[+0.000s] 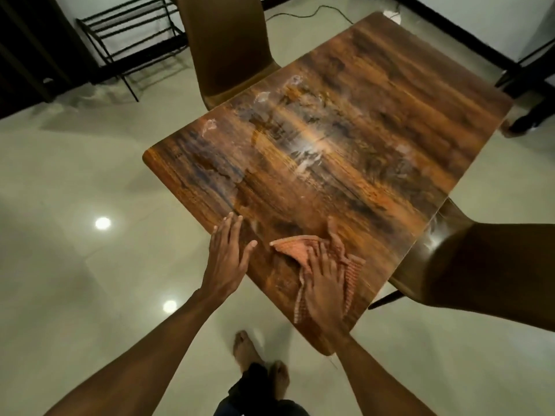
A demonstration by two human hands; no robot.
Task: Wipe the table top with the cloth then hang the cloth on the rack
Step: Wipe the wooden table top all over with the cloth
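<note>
The wiping step is in hand, and by the look of it early on: the right hand (326, 283) lies flat, fingers spread, pressing the orange checked cloth (303, 250) onto the near corner of the wooden bench (360, 121), so this grip is open and pins the cloth rather than clutching it. The cloth lies under and just ahead of that palm, one corner fanned out toward the left hand (226, 256), which rests open and empty at the bench's near left edge, close to the cloth but apart from it. Pale smears still show across the middle of the bench, so the next move likely calls for long strokes outward. The black rack (132, 34) stands well apart, across the floor.
</note>
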